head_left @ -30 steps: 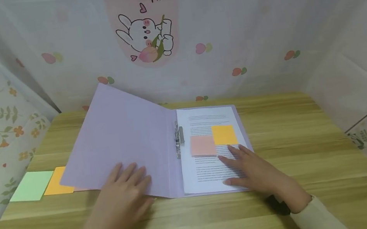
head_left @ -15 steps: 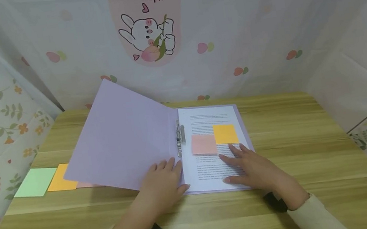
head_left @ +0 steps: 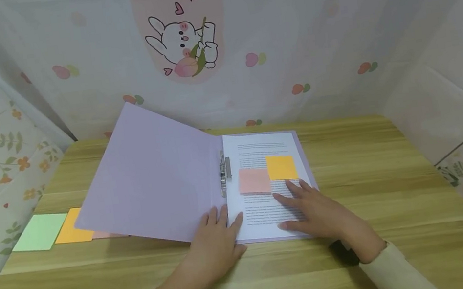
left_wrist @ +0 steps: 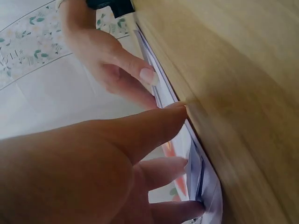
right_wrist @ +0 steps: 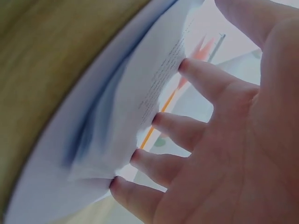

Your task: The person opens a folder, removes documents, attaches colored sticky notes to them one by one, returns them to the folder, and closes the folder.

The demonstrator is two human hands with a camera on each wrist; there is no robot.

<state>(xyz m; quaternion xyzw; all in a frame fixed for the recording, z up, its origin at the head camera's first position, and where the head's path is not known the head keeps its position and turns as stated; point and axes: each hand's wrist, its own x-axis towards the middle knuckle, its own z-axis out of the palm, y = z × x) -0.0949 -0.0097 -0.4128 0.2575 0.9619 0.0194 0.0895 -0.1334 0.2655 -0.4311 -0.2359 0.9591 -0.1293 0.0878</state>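
A lilac ring binder (head_left: 160, 174) lies open on the table, its left cover raised at a slant and its metal clip (head_left: 223, 173) near the spine. Printed sheets (head_left: 265, 228) fill the right side, bearing a pink sticky note (head_left: 254, 181) and an orange sticky note (head_left: 281, 167). My left hand (head_left: 214, 245) rests at the bottom of the spine, its fingers stretched over the sheets' lower left corner and the thumb at the front edge. With fingers spread, my right hand (head_left: 321, 211) rests on the lower right of the page, just below the orange note. In the right wrist view its fingertips (right_wrist: 159, 119) touch the paper.
Left of the binder lie a green sticky pad (head_left: 40, 232), an orange pad (head_left: 69, 227) and a pink pad (head_left: 108, 234), the last two partly under the raised cover. Patterned cloth (head_left: 308, 30) hangs behind the wooden table (head_left: 362, 160) and at both sides.
My left hand has moved right, from the left cover to the foot of the spine and the sheets' corner. The right hand has stayed in place on the page.
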